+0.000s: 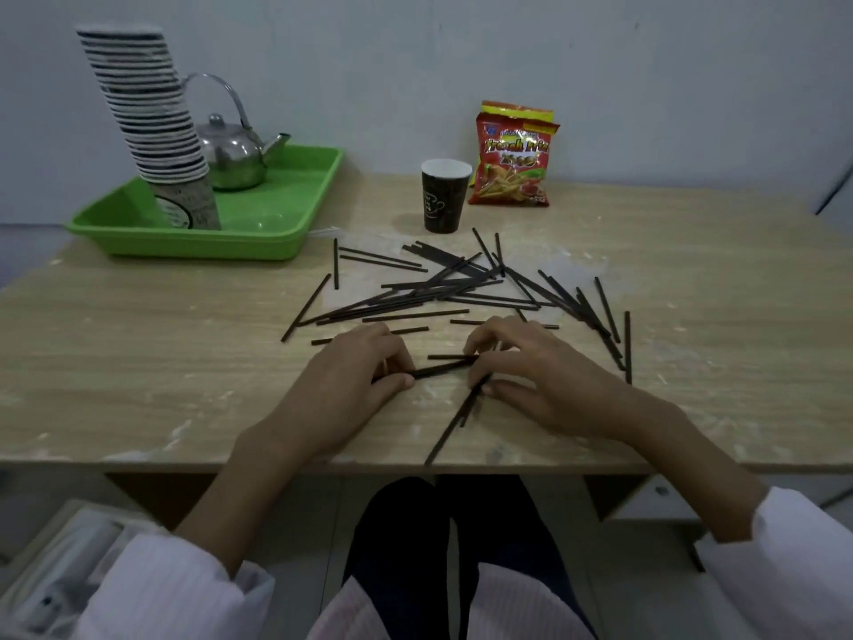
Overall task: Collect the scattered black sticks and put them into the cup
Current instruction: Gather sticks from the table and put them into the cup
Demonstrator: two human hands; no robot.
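Note:
Several thin black sticks [443, 293] lie scattered and crossed over the middle of the wooden table [138, 344]. A dark paper cup [444, 196] with a white inside stands upright behind the pile. My left hand [351, 385] rests on the table near the front, its thumb and fingers pinching one end of a black stick [438, 370]. My right hand [535, 376] pinches the other end of that stick and holds a second stick [452, 424] that slants down to the table's front edge. Another short stick lies just above, between the hands.
A green tray [258, 224] at the back left carries a tall leaning stack of paper cups [152, 122] and a steel kettle [231, 154]. A red snack bag [514, 154] leans on the wall behind the cup. The table's front edge runs just below my wrists.

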